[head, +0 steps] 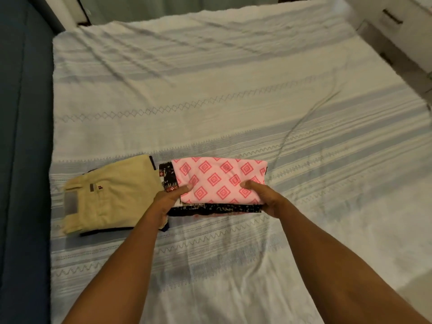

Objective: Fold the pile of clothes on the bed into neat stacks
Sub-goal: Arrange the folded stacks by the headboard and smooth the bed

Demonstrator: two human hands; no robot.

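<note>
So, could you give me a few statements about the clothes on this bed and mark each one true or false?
1. The left hand and right hand both hold the pink cloth, thumbs on top. True.
2. The pink cloth lies on a black patterned garment. True.
3. The beige trousers lie to the right of the pink cloth. False: they lie to its left.
4. The beige trousers are spread out unfolded across the bed. False: they are folded.
</note>
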